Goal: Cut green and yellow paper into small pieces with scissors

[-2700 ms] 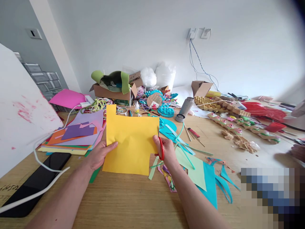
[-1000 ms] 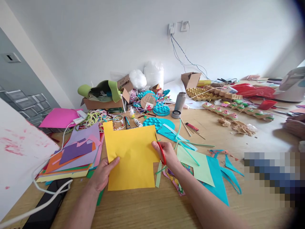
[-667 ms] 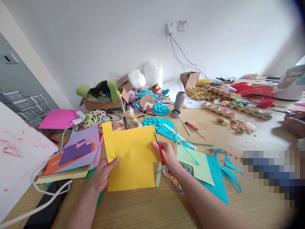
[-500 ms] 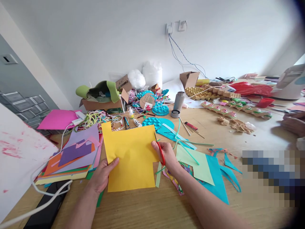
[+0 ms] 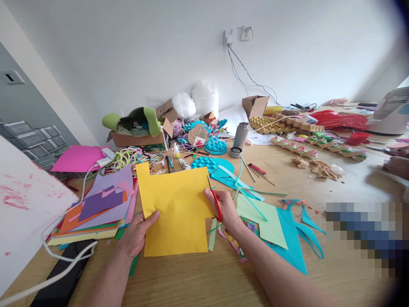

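A yellow sheet of paper [image 5: 175, 217] with notched corners is held up above the wooden table. My left hand [image 5: 137, 234] grips its left edge, thumb on the front and the fingers hidden behind. In my right hand [image 5: 225, 209] is a pair of red-handled scissors [image 5: 218, 207], its dark blade showing at the sheet's right edge. That hand's thumb also lies against the paper. Whether the blades are apart is hard to see. Just right of my right hand lie a pale green sheet [image 5: 271, 224] and a blue sheet [image 5: 292, 243].
Coloured paper is stacked at the left [image 5: 102, 204], beside a black phone [image 5: 64, 273] and a white cable [image 5: 47, 285]. A steel flask [image 5: 240, 138] stands behind the sheet. Blue scraps [image 5: 309, 238], egg-carton crafts [image 5: 294, 147] and a craft-filled box [image 5: 137, 140] also occupy the table.
Almost nothing differs. The camera view has shifted very slightly, while both hands keep hold of the yellow sheet and the scissors in nearly the same place.
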The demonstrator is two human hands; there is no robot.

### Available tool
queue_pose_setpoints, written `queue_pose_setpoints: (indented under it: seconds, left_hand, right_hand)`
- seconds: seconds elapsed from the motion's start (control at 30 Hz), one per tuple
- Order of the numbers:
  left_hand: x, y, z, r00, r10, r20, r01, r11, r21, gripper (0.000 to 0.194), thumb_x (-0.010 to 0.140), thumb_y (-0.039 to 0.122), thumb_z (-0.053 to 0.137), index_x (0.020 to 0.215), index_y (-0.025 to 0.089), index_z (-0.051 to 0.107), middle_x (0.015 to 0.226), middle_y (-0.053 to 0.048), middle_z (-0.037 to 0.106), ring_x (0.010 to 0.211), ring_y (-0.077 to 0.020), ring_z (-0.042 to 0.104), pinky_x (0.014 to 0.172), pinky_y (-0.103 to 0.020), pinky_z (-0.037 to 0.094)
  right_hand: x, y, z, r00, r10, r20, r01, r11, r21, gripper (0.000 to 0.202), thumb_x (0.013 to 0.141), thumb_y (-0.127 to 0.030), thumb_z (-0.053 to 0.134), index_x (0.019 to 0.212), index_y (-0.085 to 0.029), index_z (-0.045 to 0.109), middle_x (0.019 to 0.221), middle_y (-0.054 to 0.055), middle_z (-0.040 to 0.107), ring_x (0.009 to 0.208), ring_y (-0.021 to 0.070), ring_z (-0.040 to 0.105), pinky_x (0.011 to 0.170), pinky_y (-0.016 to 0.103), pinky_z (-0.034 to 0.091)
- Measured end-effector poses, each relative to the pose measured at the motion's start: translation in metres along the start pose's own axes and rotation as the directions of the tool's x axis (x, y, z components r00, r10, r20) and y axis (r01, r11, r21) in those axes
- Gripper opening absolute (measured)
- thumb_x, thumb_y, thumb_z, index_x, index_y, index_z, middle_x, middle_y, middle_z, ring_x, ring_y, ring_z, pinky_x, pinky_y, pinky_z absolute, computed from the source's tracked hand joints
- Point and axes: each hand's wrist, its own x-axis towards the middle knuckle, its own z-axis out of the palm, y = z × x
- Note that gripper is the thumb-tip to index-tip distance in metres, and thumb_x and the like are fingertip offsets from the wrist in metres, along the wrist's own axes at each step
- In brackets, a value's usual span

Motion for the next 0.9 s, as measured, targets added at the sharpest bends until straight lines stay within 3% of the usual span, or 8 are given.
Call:
queue_pose_setpoints:
  seconds: [0.2, 0.43, 0.9]
  left_hand:
    - [-0.001, 0.0021, 0.0007, 1.0, -0.017, -0.021, 0.017, 1.0, -0.003, 0.049, 0.07, 0.033, 0.077, 0.115, 0.014, 0.067, 0.116, -0.013, 0.07, 0.116, -0.0342, 0.06, 0.099, -0.046, 0.047]
    - [0.0004, -0.0005, -0.0032, 1.0, -0.005, -0.02, 0.005, 1.0, 0.021, 0.053, 0.072, 0.034, 0.076, 0.12, 0.014, 0.065, 0.117, -0.013, 0.07, 0.118, -0.0338, 0.058, 0.1, -0.046, 0.047]
    - [0.0008, -0.0025, -0.0048, 1.0, -0.013, 0.0, 0.013, 0.999, 0.035, 0.055, 0.071, 0.034, 0.077, 0.121, 0.013, 0.065, 0.114, -0.014, 0.071, 0.113, -0.0343, 0.061, 0.096, -0.045, 0.05]
  right_hand:
    - [0.0016, -0.0024, -0.0033, 0.998, -0.059, -0.005, 0.059, 0.997, -0.055, 0.058, 0.075, -0.067, 0.056, 0.049, -0.02, 0.032, 0.047, -0.005, 0.026, 0.045, 0.0066, 0.021, 0.041, 0.022, 0.013]
    - [-0.0009, -0.0074, -0.0059, 1.0, -0.013, 0.024, 0.014, 0.999, -0.047, 0.058, 0.079, -0.07, 0.048, 0.052, -0.02, 0.037, 0.042, -0.003, 0.037, 0.04, 0.0084, 0.034, 0.038, 0.021, 0.019]
    - [0.0018, -0.0019, -0.0062, 1.0, -0.005, 0.014, 0.006, 1.0, -0.013, 0.058, 0.078, -0.07, 0.051, 0.053, -0.019, 0.039, 0.044, -0.003, 0.037, 0.041, 0.0077, 0.032, 0.038, 0.021, 0.017]
